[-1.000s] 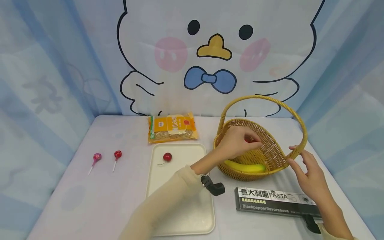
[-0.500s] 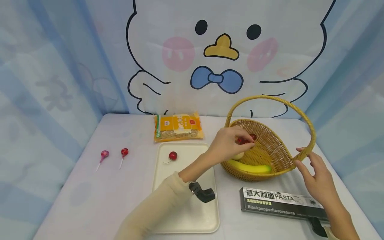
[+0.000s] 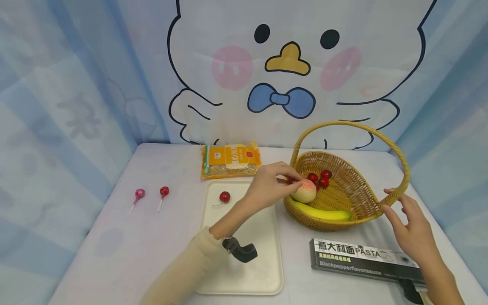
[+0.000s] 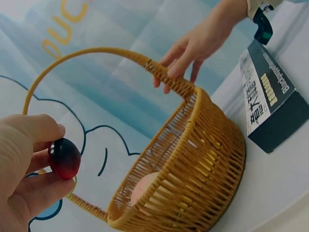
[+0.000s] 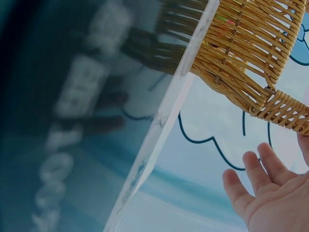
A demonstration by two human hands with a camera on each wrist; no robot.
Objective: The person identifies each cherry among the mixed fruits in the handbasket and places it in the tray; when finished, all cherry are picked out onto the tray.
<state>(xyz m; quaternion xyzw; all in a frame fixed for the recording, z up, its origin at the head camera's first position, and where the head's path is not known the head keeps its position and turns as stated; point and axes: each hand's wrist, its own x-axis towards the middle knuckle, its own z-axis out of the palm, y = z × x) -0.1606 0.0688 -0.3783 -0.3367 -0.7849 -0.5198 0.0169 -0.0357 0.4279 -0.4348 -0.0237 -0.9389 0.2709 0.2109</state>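
Note:
My left hand (image 3: 268, 184) is at the left rim of the wicker basket (image 3: 352, 186). In the left wrist view it pinches a dark red cherry (image 4: 65, 158) between thumb and fingers, beside the basket's arched handle. A peach (image 3: 306, 192) sits close under those fingertips, inside the basket. Several red cherries (image 3: 323, 182) and a banana (image 3: 324, 214) lie there too. My right hand (image 3: 413, 228) pinches the base of the handle at the right with thumb and forefinger; its other fingers (image 5: 260, 176) stick out loosely in the right wrist view.
A cream tray (image 3: 251, 267) with one stemmed cherry (image 3: 225, 197) lies left of the basket. Behind it is an orange food packet (image 3: 231, 161). Two lollipops (image 3: 164, 192) lie at the left. A black pasta box (image 3: 366, 260) lies in front of the basket, below my right forearm.
My left hand has drawn back leftward from over the basket to its left rim, uncovering the peach and cherries. The right hand stays at the handle. The head view has shifted slightly.

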